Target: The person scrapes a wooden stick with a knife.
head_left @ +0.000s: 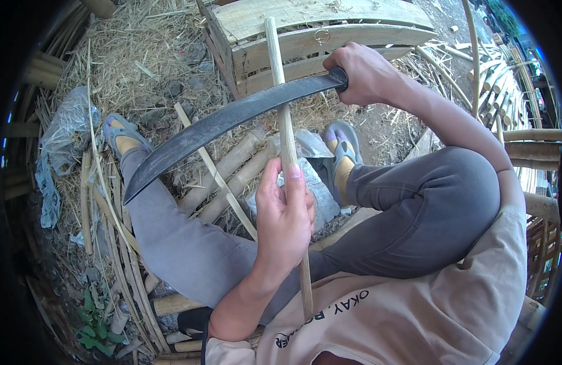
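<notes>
A pale wooden stick (286, 137) runs up and away from my lap, and my left hand (287, 210) is closed round its lower half, thumb lying along it. My right hand (366, 73) grips a long curved machete (232, 115) with a dark blade. The handle is mostly hidden inside that fist. Its blade reaches left across the stick above my left hand, with the tip out over my left leg. Whether the edge touches the stick, I cannot tell.
A slatted wooden crate (329, 45) stands at the far side. Between my feet lie thick bamboo pieces (223, 176), a thin strip (217, 173) and a grey block (320, 194). Straw (135, 48) covers the ground; a clear plastic bag (71, 125) lies left. Cut bamboo poles (497, 85) are piled at far right.
</notes>
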### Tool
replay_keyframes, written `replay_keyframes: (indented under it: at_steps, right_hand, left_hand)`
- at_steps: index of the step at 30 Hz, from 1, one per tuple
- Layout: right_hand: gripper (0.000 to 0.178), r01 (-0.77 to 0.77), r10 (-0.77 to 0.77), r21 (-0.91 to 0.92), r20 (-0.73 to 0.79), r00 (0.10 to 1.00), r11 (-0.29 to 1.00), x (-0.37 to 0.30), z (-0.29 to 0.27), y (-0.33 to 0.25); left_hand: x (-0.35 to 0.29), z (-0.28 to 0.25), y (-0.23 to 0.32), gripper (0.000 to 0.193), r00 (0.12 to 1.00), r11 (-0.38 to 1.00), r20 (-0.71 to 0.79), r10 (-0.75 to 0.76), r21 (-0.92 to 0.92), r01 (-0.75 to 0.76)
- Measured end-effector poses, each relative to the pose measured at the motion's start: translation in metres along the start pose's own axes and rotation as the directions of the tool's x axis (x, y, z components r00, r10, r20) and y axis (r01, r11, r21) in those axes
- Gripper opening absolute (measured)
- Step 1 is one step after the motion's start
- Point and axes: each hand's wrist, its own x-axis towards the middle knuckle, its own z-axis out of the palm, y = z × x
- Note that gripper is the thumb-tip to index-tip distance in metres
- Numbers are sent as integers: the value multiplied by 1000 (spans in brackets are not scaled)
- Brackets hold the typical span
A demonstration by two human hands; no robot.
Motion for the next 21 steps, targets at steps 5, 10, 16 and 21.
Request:
replay_keyframes:
  at_steps: [5,10,16,21]
  right_hand:
    - [48,-22,22,-33,11,1000,999,-1,1,7]
    - [33,-72,73,11,-152,986,997,8,5,37]
    - [29,-164,176,87,-163,971,983,-6,14,79]
    - [25,9,46,166,-324,945,986,-13,12,60]
  left_hand:
    - [-1,-2,4,23,1000,1000,-1,-17,7,17]
    - [-8,0,6,22,999,999,-10,-36,13,36]
    - [-12,-1,-1,19,994,995,53,-97,-19,99]
    - [-11,-2,11,17,997,997,46,-67,-36,69]
